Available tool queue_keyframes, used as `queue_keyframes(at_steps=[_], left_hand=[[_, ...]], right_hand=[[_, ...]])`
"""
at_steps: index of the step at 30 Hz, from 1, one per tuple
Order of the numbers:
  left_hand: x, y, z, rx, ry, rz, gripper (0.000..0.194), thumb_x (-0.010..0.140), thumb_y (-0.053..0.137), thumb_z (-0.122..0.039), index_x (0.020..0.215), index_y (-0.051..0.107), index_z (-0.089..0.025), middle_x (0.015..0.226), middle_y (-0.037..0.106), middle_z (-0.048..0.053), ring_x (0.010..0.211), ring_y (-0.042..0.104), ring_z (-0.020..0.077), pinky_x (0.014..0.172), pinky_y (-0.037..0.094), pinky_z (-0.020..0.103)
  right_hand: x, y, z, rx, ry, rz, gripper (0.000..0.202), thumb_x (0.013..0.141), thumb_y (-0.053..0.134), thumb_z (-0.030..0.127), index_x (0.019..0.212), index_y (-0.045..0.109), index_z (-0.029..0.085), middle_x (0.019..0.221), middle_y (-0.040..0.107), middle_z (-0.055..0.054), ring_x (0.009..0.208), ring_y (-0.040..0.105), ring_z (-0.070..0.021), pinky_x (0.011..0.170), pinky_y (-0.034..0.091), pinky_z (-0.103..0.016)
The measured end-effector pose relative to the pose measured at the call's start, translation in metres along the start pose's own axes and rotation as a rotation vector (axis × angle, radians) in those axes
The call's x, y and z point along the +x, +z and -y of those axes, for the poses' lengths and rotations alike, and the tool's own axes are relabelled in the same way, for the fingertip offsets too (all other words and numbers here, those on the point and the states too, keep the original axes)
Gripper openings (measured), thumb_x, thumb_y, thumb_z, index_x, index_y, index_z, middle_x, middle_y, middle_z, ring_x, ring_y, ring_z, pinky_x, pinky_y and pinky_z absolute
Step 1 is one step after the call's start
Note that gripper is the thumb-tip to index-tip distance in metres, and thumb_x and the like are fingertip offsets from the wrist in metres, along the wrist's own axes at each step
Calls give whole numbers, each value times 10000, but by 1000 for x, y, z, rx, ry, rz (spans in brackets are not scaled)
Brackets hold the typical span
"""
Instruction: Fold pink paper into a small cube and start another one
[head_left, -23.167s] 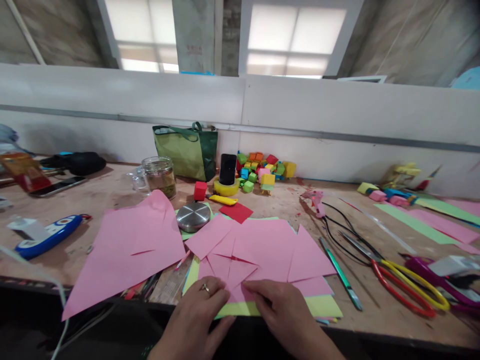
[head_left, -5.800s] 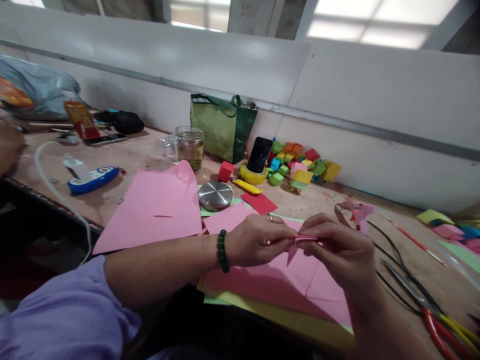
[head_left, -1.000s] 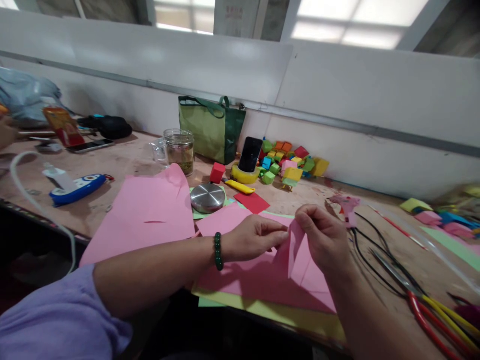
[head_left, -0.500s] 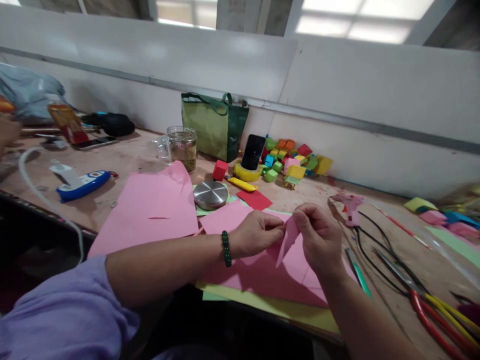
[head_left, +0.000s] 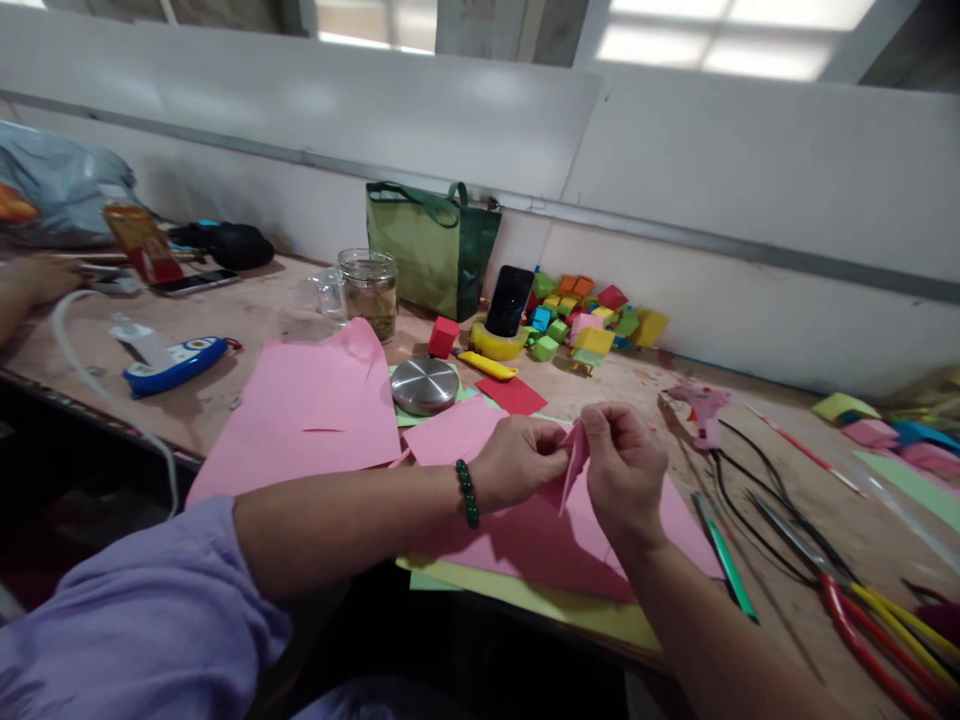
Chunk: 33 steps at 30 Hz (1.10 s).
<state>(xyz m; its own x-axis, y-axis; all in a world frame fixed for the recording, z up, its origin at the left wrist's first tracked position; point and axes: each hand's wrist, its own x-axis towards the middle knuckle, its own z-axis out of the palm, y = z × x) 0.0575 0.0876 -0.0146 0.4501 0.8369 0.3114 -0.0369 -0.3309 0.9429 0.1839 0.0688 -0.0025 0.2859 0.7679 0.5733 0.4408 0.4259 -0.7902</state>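
A little below and right of the frame's centre, the left hand (head_left: 521, 462) and the right hand (head_left: 626, 470) both pinch a small pink paper (head_left: 574, 472), seemingly folding it, and the next move probably needs well-matched edges.

Bright windows (head_left: 660, 42) stand above a white partition (head_left: 337, 110) behind the brownish worktable (head_left: 270, 305).

Left hand (head_left: 519, 464), right hand (head_left: 628, 475) lifted off paper stack (head_left: 525, 560) — pinching pink piece (head_left: 574, 465), seemingly folded smaller.
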Motion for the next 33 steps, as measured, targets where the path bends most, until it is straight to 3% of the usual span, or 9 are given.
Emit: queue_keyframes(at_steps=[4,14,19,22,26,33], left_hand=[[0,2,4,86,25,-25,286,754,588,-254,524,476,-127,484,423,-54,496,374,51,458,241,166],[-2,3,1,134,50,9,169,716,532,-141,547,532,-129,505,523,-32,505,450,65,469,285,164],[-6,4,-4,7,52,105,164,724,455,-92,591,539,-137,563,569,-15,535,507,83,514,368,178],[-9,5,-6,-42,50,141,208,806,454,-165,620,546,-140,594,575,-8,558,516,89,546,391,192],[-11,6,-7,54,91,125,313,887,397,-216,611,526,-144,597,561,-8,559,497,83,565,377,197],[-8,8,-2,242,97,94,210,822,430,-135,631,514,-154,593,563,-22,534,486,83,529,346,193]], right_hand=[[-1,3,-4,-72,4,-37,237,854,594,394,757,561,180,628,541,28,549,491,-108,529,397,-243],[-1,5,-2,-252,-143,-104,203,859,580,356,763,552,179,607,517,38,515,455,-101,491,366,-229],[1,2,-3,-304,-222,-111,191,864,573,341,762,545,182,580,509,48,497,453,-99,493,361,-232],[3,1,-5,-315,-237,-115,188,870,568,339,768,544,182,593,501,48,501,447,-98,495,359,-233],[5,-1,-5,-352,-280,-156,188,864,571,325,745,543,182,613,500,39,532,446,-106,523,359,-246],[5,0,-4,-310,-246,-163,197,865,572,344,756,540,183,601,497,42,522,442,-106,527,363,-257]])
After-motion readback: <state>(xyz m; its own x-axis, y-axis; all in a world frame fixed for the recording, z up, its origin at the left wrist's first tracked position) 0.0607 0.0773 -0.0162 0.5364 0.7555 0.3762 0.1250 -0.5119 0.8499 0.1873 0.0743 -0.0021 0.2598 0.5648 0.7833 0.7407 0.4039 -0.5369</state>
